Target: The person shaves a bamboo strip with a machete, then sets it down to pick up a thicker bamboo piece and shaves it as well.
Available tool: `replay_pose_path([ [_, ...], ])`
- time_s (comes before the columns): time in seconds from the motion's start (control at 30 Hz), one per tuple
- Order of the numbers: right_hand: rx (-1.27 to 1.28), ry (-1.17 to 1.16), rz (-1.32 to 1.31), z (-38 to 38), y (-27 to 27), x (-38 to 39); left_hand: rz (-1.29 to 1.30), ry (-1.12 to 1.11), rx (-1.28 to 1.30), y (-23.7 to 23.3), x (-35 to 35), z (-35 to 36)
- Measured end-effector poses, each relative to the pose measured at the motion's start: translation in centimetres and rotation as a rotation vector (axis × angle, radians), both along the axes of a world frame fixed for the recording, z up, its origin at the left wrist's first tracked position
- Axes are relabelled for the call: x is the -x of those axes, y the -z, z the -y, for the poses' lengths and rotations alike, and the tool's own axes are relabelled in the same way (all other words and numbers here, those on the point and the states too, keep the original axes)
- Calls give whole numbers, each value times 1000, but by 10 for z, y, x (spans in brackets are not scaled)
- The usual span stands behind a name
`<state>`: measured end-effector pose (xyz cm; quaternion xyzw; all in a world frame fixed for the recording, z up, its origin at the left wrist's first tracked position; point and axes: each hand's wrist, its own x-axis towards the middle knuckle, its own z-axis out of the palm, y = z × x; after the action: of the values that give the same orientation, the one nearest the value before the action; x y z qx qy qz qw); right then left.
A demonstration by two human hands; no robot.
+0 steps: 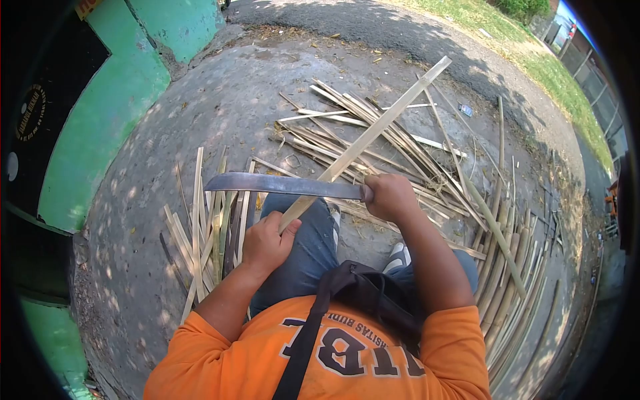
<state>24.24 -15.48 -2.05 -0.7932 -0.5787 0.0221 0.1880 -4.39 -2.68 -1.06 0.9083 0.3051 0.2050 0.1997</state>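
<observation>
My left hand [269, 241] is closed round the lower end of a long, pale bamboo strip [380, 127], which slants up and away to the right. In my right hand [390, 197] is the handle of a machete [280, 185], its broad blade pointing left. The blade lies across the strip just above my left fingers, overlapping it in this view. Both hands are over my knees, in front of the black bag [360, 287] slung across my body.
Split bamboo strips [393, 143] lie heaped on the concrete ahead. Another bundle of strips [207, 227] is at my left. Longer bamboo poles [500, 280] lie to my right. A green wall [100, 133] stands on the left, and a road [373, 27] runs beyond.
</observation>
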Motion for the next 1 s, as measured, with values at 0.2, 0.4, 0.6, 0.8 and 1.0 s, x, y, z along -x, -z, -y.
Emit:
replay_pose_path([
  [0.2, -14, 69, 50, 7, 7, -16, -28, -27, 31, -2, 2, 0],
  [0.4, -78, 32, -10, 6, -1, 4, -24, -39, 45, -1, 2, -1],
  [0.6, 11, 13, 32, -2, -4, 12, -33, -9, 15, 1, 3, -1],
  [0.8, -146, 69, 16, 4, 2, -2, -7, -13, -1, 4, 1, -1],
  [1.0, -78, -98, 20, -1, -4, 28, 48, -7, 6, 6, 0, 0],
])
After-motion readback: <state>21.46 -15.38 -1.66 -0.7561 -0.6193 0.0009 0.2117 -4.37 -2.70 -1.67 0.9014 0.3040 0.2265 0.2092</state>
